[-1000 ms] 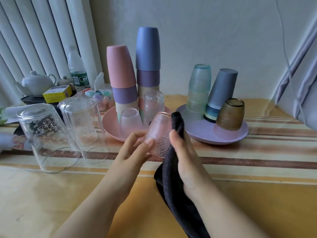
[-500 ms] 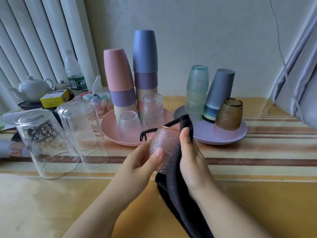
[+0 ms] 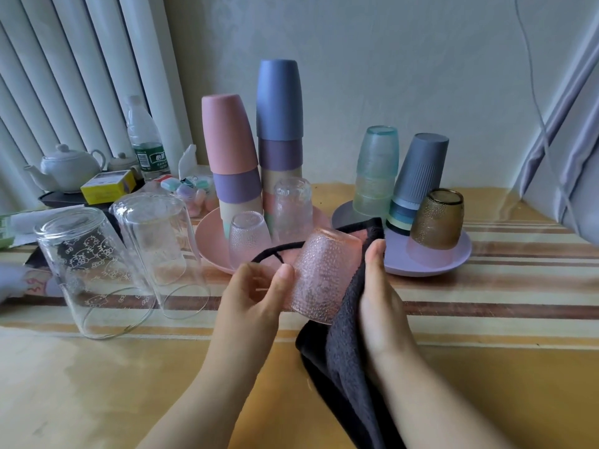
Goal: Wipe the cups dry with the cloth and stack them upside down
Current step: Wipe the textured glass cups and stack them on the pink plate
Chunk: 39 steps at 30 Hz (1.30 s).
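A small pink dimpled glass cup (image 3: 324, 277) is held upside down above the table, tilted a little. My left hand (image 3: 256, 299) grips its left side with thumb and fingers. My right hand (image 3: 377, 303) presses a dark cloth (image 3: 346, 348) against the cup's right side, the cloth hanging down to the table. On the pink plate (image 3: 210, 244) stand two tall stacks of inverted plastic cups (image 3: 280, 137) and two small clear glasses (image 3: 249, 239). The purple plate (image 3: 431, 264) carries green cups (image 3: 377, 170), a grey stack (image 3: 418, 179) and an amber glass (image 3: 437, 218).
Two large clear glasses (image 3: 94, 270) stand upside down at the left. Behind them are a white teapot (image 3: 68, 166), a yellow box (image 3: 108, 186), a water bottle (image 3: 146, 144) and small clips. A curtain hangs at the right; the wall is close behind the plates.
The cup has turned in my hands and the cloth has shifted around its far side, a cloth loop now showing behind the cup. The view moved slightly closer.
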Tool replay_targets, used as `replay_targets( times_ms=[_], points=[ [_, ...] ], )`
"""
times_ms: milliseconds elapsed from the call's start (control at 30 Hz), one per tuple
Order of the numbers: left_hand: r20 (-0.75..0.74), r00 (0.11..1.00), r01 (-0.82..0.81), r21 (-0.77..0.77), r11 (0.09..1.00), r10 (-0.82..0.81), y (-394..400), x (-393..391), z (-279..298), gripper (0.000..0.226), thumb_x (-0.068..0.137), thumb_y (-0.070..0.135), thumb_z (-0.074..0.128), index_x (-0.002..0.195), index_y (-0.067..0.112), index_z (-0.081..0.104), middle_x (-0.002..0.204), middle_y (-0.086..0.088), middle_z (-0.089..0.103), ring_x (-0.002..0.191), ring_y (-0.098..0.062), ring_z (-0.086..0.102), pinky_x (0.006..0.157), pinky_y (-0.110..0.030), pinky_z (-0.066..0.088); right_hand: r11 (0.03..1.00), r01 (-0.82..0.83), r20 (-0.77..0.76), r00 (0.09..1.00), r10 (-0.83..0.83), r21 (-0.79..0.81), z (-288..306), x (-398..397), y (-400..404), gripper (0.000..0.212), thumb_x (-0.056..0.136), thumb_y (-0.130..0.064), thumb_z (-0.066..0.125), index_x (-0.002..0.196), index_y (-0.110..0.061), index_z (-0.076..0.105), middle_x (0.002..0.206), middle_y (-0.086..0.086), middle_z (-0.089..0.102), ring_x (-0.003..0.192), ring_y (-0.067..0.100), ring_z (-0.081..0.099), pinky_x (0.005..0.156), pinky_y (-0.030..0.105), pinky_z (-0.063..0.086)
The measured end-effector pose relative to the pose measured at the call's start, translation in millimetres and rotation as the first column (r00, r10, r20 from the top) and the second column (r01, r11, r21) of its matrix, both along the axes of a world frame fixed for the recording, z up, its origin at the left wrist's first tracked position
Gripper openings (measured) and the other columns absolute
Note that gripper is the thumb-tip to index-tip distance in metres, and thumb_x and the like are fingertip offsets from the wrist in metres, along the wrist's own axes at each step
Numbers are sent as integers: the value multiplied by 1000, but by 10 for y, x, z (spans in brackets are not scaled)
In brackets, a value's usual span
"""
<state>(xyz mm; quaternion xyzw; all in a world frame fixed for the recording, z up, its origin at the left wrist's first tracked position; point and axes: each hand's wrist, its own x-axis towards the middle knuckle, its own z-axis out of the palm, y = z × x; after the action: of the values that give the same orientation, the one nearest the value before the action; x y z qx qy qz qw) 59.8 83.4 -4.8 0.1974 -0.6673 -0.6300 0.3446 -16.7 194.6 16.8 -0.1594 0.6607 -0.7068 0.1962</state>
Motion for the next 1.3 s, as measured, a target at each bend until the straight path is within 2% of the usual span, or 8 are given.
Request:
replay_targets(
  times_ms=[133, 233, 567, 733, 867, 967, 1067, 1300],
  points=[
    [29, 999, -18, -341, 940, 29, 125, 6, -48, 32, 88, 59, 49, 100, 33, 62, 88, 25, 68, 85, 10, 60, 74, -6, 41, 998, 55, -87, 995, -52, 41, 43, 17, 9, 77, 77, -67, 19, 137, -25, 45, 132, -16, 48, 121, -3, 40, 94, 9, 29],
    [94, 992, 116, -385, 916, -87, 149, 12, -87, 67, 74, 66, 54, 133, 33, 49, 127, 21, 59, 121, 7, 51, 101, -18, 39, 998, 46, -108, 993, -42, 36, 15, 43, 4, 81, 71, -67, 21, 140, -28, 40, 137, -14, 46, 124, 0, 41, 98, 12, 30],
    [127, 873, 474, 8, 880, -471, 42, 129, 109, 28, 84, 63, 56, 94, 43, 74, 98, 17, 74, 94, 6, 66, 88, -18, 48, 960, -146, 93, 981, 172, -238, 52, -47, 84, 68, 75, -69, 37, 111, -18, 65, 110, 4, 70, 103, 13, 65, 99, 34, 46],
    [-53, 802, 592, 201, 780, -595, -14, 83, 56, 70, 62, 74, 70, 109, 23, 74, 118, -9, 70, 114, -24, 64, 104, -40, 43, 814, -359, 194, 853, 485, -456, 49, 29, 37, 80, 68, -75, 54, 111, -10, 68, 117, 18, 64, 107, 26, 62, 93, 36, 47],
    [-12, 887, 445, 297, 845, -463, 40, 23, 50, 69, 62, 73, 68, 108, 21, 74, 113, -1, 73, 109, -19, 67, 102, -41, 44, 944, -128, 199, 961, 194, -303, 56, -4, 31, 73, 73, -76, 43, 105, -16, 69, 112, 7, 69, 108, 21, 63, 99, 36, 44],
    [-16, 992, 124, -20, 992, -125, 71, -9, 0, 50, 75, 60, 59, 92, 14, 66, 80, 19, 72, 79, 6, 64, 77, -11, 47, 993, 59, 36, 998, -55, -103, 107, -35, 82, 49, 90, -61, 28, 100, -30, 64, 103, -23, 62, 93, -12, 56, 85, -1, 40],
    [-2, 996, 88, -328, 941, -94, 131, 14, -13, 44, 87, 60, 55, 109, 23, 64, 97, 24, 70, 94, 12, 61, 80, -7, 43, 997, 82, -91, 992, -83, -17, 86, -31, 67, 57, 91, -54, 20, 134, -28, 46, 120, -26, 41, 108, -14, 36, 70, -12, 25],
    [129, 955, 296, -318, 901, -269, 44, 48, -7, 51, 73, 64, 54, 116, 35, 59, 111, 22, 69, 105, 6, 62, 84, -11, 45, 999, 4, -253, 967, -14, -41, 111, 96, 11, 42, 77, -56, 24, 111, -45, 47, 99, -48, 40, 83, -42, 35, 72, -13, 24]
  ],
)
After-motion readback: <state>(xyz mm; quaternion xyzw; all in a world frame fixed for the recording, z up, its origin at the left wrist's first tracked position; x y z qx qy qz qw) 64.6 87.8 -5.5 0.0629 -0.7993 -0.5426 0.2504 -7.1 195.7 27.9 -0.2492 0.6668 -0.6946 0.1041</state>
